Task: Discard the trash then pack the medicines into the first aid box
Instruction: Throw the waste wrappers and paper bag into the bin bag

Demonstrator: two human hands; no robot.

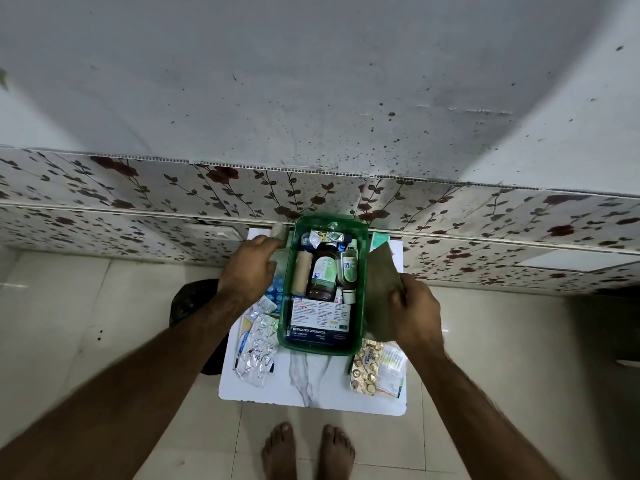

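The green first aid box (287, 327) stands open on a small white table (311, 386). It holds a brown bottle (322, 271), smaller bottles, a bandage roll (300, 274) and a medicated dressings carton (320, 323). My left hand (247, 268) grips the box's left rim, fingers curled over a thin translucent piece there. My right hand (415, 310) holds a flat olive-green lid flap (381, 282) raised at the box's right side. Silver blister packs (259, 351) lie left of the box. Gold blister packs (367, 365) lie to its right.
A black trash bag (187, 299) sits on the floor left of the table, partly hidden by my left arm. A floral-tiled wall ledge (485, 216) runs right behind the table. My bare feet (308, 452) stand on the tiled floor at the table's near edge.
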